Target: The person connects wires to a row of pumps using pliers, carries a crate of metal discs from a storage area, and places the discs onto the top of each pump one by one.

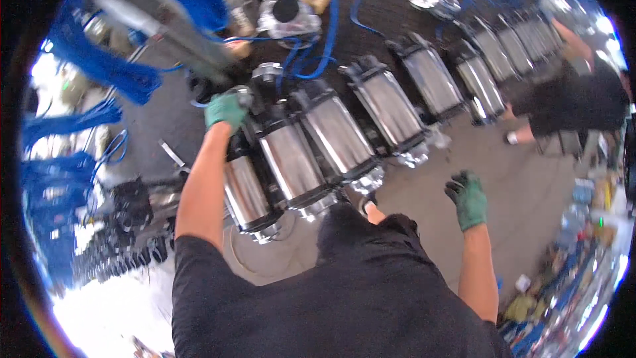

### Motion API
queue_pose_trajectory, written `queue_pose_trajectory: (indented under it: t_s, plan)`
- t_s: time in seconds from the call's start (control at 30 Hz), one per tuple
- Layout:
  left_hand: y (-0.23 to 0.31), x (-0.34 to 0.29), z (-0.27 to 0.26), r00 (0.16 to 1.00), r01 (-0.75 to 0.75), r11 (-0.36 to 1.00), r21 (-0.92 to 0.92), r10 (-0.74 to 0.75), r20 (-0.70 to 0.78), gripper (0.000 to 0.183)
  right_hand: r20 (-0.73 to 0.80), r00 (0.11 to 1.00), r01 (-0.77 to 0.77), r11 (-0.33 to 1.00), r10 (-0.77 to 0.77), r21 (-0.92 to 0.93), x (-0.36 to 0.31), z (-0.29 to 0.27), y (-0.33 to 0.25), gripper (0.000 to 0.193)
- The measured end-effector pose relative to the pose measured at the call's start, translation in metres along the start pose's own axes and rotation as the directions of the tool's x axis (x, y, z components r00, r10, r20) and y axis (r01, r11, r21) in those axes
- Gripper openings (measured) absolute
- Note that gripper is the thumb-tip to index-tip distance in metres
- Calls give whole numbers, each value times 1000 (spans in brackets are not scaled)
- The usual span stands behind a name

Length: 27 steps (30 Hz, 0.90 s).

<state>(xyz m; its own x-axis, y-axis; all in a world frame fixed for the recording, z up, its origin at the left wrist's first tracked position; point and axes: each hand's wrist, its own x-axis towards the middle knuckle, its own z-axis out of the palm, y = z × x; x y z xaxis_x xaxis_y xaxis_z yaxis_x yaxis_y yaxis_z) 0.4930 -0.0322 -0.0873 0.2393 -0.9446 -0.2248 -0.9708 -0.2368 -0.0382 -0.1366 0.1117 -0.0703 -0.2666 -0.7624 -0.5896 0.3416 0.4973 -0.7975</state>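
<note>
My left hand [224, 111], in a green glove, is closed at the far end of the nearest-left steel cylinder, on a small shiny metal fitting [244, 97]; blur hides the exact grip. This steel cylinder [246, 189] has black end caps and lies tilted. To its right a second steel cylinder [291, 159] and a third steel cylinder [338, 134] lie side by side. My right hand [469, 200], also green-gloved, hangs in the air over the floor, away from the row. Its fingers are apart and slightly bent, with nothing in them.
More steel cylinders [389, 109] continue the row to the far right, where another person [573, 99] in dark clothes stands. Blue hoses [328, 46] cross the dark bench [162, 109]. A round-topped machine part [288, 13] sits behind. Shelves of goods [570, 252] line the right.
</note>
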Motion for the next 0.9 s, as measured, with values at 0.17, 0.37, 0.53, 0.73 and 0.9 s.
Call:
queue_pose_trajectory:
  t_s: [0.17, 0.37, 0.53, 0.73, 0.9]
  plan:
    - [16, -59, -65, 760, -428, 872, -238, 205, -617, 31, 147, 989, 12, 993, 5, -119, -48, 66, -26, 35]
    - [153, -138, -113, 652, -741, 256, -621, 497, -572, 60, 598, 785, 199, 980, -160, 1, -90, 172, -48, 54]
    - [249, -169, -112, 514, -852, 293, -433, 621, -591, 69, 566, 774, 350, 937, -284, -9, -74, 169, -57, 67]
    - [286, -179, -104, 854, -298, -120, -947, 410, -321, 63, 770, 632, -34, 989, -90, 144, -40, 100, -93, 70]
    - [322, -175, -101, 872, -102, -4, -995, 481, -92, 47, 724, 679, 51, 992, -122, 119, -14, 75, -97, 57]
